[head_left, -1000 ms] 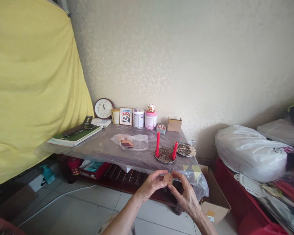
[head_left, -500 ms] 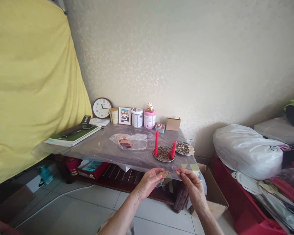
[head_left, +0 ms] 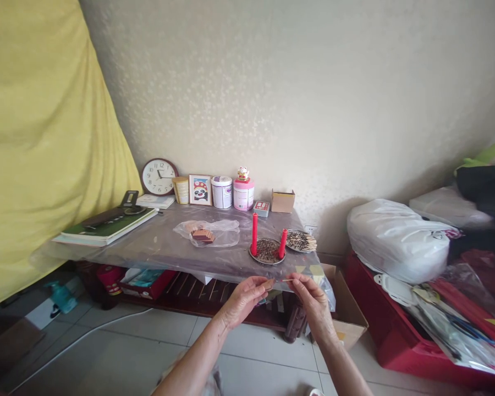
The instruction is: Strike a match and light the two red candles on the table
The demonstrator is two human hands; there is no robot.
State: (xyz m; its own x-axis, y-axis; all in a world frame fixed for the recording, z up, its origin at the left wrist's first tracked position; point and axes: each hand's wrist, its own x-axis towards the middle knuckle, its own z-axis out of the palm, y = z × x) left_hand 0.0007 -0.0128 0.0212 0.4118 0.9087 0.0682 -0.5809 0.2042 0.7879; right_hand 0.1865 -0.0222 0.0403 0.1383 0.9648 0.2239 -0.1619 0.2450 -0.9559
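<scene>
Clock [head_left: 159, 177] shows "12"; right fingers [head_left: 300, 282] pinch a match [head_left: 287, 280].

Match [head_left: 287, 280] in R grip [head_left: 312, 300], nr matchbox [head_left: 268, 284]

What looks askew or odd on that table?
The shorter red candle leans slightly right in its dish; the taller one stands nearly upright. Thin sticks crowd the right side of the dish behind. Nothing else stands out.

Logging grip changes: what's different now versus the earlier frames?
The right hand has come off the small box, moved rightward, and now pinches a match, red tip toward the box. The left hand still holds the box. The tall red candle still stands upright.
</scene>
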